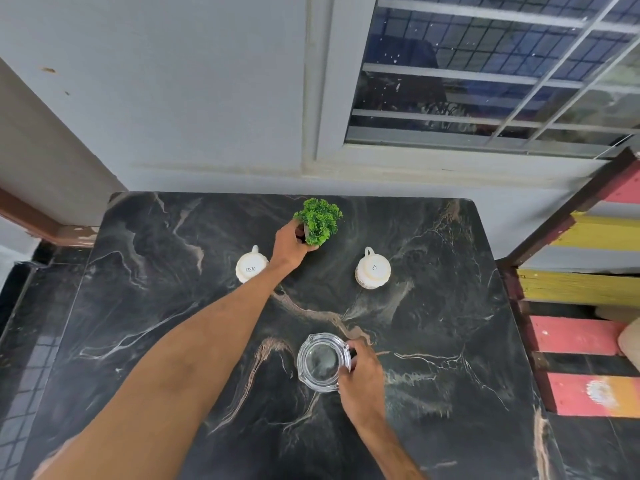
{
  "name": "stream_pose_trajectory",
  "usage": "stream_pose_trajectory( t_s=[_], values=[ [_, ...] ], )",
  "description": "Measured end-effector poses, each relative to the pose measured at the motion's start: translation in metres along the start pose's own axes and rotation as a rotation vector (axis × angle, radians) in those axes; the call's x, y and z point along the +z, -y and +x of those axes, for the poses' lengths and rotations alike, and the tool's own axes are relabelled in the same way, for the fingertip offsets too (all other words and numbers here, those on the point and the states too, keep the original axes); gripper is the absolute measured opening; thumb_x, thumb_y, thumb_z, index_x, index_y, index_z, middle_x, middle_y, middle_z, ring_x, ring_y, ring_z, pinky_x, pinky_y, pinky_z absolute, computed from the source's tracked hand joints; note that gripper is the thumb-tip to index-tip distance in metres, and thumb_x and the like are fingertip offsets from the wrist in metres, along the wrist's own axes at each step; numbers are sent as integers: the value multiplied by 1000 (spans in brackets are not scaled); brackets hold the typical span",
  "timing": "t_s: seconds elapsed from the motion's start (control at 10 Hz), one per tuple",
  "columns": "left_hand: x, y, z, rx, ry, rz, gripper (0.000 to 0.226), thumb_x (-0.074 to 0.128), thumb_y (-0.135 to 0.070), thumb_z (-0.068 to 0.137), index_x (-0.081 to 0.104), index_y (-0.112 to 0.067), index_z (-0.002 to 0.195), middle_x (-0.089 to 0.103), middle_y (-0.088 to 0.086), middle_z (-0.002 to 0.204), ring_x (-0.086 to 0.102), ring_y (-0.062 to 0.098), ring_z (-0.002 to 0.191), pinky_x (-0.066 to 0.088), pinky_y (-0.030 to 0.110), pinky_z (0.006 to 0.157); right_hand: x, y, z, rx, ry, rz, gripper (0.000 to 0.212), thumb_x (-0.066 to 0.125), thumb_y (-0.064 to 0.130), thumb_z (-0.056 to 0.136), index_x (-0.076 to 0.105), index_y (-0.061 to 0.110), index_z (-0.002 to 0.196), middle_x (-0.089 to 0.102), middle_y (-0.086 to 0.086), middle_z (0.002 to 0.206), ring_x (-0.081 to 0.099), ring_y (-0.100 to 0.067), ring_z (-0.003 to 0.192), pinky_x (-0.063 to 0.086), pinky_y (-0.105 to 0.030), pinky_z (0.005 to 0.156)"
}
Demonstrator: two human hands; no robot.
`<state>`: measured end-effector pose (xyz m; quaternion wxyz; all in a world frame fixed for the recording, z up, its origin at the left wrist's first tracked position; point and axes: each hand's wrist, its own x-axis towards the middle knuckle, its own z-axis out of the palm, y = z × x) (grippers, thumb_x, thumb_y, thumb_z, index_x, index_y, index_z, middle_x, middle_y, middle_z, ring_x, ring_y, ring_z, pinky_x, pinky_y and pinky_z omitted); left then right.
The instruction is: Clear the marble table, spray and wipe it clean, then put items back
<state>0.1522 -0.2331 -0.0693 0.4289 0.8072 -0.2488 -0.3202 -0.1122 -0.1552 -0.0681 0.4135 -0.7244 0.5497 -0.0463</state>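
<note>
Black marble worktop (433, 341), pale veining, seen from above. Small plant (320, 220), green foliage in dark pot, stands at far centre of worktop; left hand (290, 247) reaches across w/ fingers closed around the pot. Whether pot base touches the worktop cannot be told. Clear glass ashtray (322, 362) sits near centre, closer to the viewer; right hand (362, 379) grips its right rim, fingers curled over the edge, thumb at near side. Two white cups, both upside down w/ handles pointing away: left cup (251, 268) just beside the left wrist, lettering on its base; right cup (373, 269) apart from the plant, to its right. Beyond worktop: grey wall, barred window (485, 71) upper right. Painted slatted bench (585, 334) (pink, yellow, grey) along right edge. Dark tiled floor at left.
</note>
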Motion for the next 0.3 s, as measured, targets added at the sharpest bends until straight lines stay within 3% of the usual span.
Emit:
stream_pose_trajectory(
  t_s=[0.1,0.3],
  values=[
    [-5,-2,-7,-25,33,16,62,85,7,82,60,3,139,71,20,135,65,33,128,49,36,109,-1,2,1,6,-1,-11,44,65,-4,86,60,16,125,64,-6,123,65,-29,109,53,-48,95],
    [-18,-3,-36,-86,80,-24,86,78,9,89,35,-9,161,54,15,153,54,30,139,51,40,112,-10,5,-1,-4,45,-51,45,72,26,89,57,19,131,58,2,131,60,-21,116,51,-42,98]
  ],
)
